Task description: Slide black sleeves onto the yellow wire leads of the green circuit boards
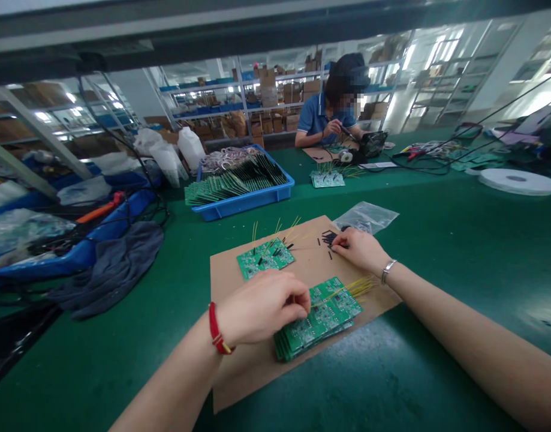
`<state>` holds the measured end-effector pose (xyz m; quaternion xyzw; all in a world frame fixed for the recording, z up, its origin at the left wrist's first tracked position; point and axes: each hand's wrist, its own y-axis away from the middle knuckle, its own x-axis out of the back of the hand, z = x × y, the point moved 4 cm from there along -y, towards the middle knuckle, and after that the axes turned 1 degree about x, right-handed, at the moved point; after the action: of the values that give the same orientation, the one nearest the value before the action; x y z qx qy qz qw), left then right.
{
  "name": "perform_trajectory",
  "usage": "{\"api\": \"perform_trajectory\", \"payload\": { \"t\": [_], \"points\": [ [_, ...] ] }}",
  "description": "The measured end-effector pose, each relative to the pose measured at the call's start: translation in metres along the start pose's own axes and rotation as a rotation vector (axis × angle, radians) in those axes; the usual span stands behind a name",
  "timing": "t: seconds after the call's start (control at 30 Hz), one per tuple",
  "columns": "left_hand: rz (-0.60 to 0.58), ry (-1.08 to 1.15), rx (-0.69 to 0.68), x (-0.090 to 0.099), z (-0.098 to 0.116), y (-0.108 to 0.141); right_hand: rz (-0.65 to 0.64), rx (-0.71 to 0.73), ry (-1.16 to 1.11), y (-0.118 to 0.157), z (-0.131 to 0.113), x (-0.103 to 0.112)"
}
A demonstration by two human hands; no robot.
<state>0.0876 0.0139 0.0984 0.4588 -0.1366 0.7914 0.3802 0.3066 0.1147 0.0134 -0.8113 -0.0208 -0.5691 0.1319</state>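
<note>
Carefully, the left hand is curling over a stack of green circuit boards, its fingertips pressed together near the yellow wires. Whether they're pinching a wire, I cannot tell. The right hand is resting just beside a small pile of black sleeves, its grip hidden. Both are working over a kraft paper sheet, seemingly to keep parts together on the green bench mat — a wired board is lying within easy reach, while a blue tray of boards is sitting farther off.
</note>
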Motion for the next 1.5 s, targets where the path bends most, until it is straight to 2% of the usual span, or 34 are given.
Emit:
{"api": "perform_trajectory", "payload": {
  "t": [0.1,0.2,0.33,0.53,0.73,0.8,0.87,0.9,1.0,1.07,1.13,1.23,1.3,1.4,1.5],
  "points": [
    [-0.041,0.05,0.014,0.011,-0.002,0.005,0.025,0.037,0.109,0.002,-0.006,0.001],
    [-0.015,0.099,0.034,0.023,0.001,0.01,0.022,0.089,0.211,0.003,-0.012,0.001],
    [0.159,0.163,0.073,0.045,0.007,0.023,0.0,0.106,0.25,0.002,-0.016,-0.002],
    [0.476,0.089,0.111,0.069,0.016,0.047,-0.015,0.111,0.269,0.0,-0.017,-0.006],
    [0.625,0.01,0.09,0.075,0.041,0.071,0.019,0.107,0.268,0.004,-0.017,-0.005],
    [0.632,0.02,0.059,0.069,0.055,0.074,0.079,0.089,0.217,0.006,-0.016,0.005],
    [0.568,0.055,-0.005,0.051,0.069,0.069,0.155,0.057,0.058,0.012,-0.013,0.02],
    [0.494,0.075,-0.046,0.037,0.076,0.064,0.188,0.04,-0.059,0.016,-0.012,0.028],
    [0.166,0.075,-0.191,-0.017,0.092,0.039,0.221,0.025,-0.429,0.034,-0.009,0.046],
    [0.084,-0.021,-0.179,-0.046,0.093,0.018,0.22,0.015,-0.641,0.047,-0.009,0.05],
    [0.117,-0.207,-0.08,-0.062,0.088,-0.005,0.209,-0.019,-0.819,0.058,-0.011,0.048],
    [0.19,-0.453,0.101,-0.065,0.076,-0.039,0.21,-0.054,-1.0,0.067,-0.013,0.041],
    [0.194,-0.526,0.195,-0.062,0.064,-0.058,0.238,-0.051,-1.054,0.071,-0.014,0.036],
    [0.188,-0.516,0.198,-0.06,0.048,-0.076,0.282,-0.046,-1.09,0.074,-0.012,0.029],
    [0.221,-0.423,0.152,-0.06,0.038,-0.082,0.295,-0.053,-1.131,0.078,-0.012,0.024]
  ]
}}
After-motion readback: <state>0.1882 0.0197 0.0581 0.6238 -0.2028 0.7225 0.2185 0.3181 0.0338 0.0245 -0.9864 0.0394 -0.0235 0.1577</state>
